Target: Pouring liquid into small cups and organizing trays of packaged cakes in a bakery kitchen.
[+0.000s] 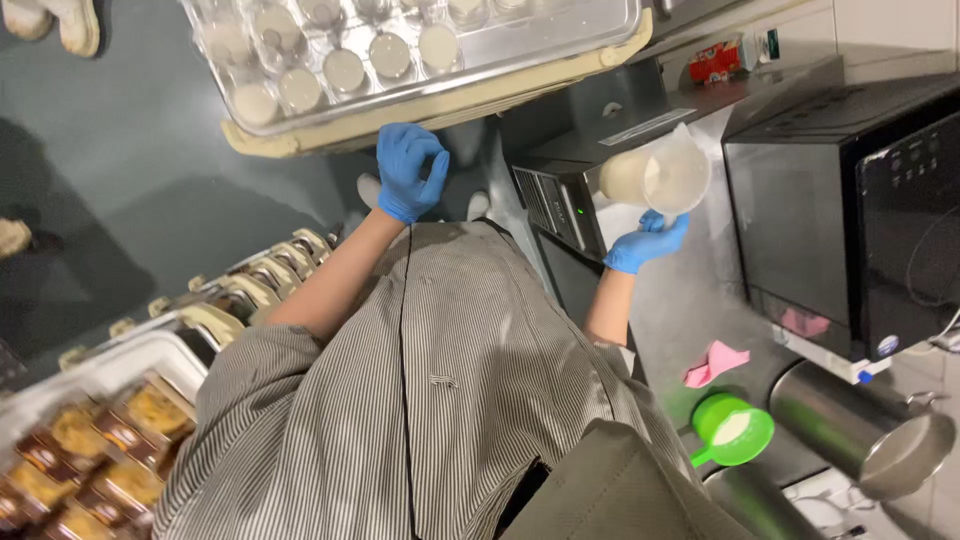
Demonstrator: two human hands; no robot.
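My right hand (645, 243), in a blue glove, grips a clear plastic jug (660, 178) from below. The jug holds a pale creamy liquid and is tilted over the steel counter (690, 310). My left hand (410, 170), also gloved in blue, is raised just under the near rim of a cream tray (440, 110). Its thumb and forefinger meet in a ring with nothing seen between them. The tray carries several clear cups with white filling (345, 70) under a clear cover. My striped shirt fills the lower middle.
A black oven-like appliance (850, 210) stands on the counter at right. Near it lie a pink cloth (715, 362), a green scoop with white powder (735, 430) and a steel pot (870, 435). A rack of packed brown desserts (90, 450) is lower left. Another person's shoes (60, 20) show top left.
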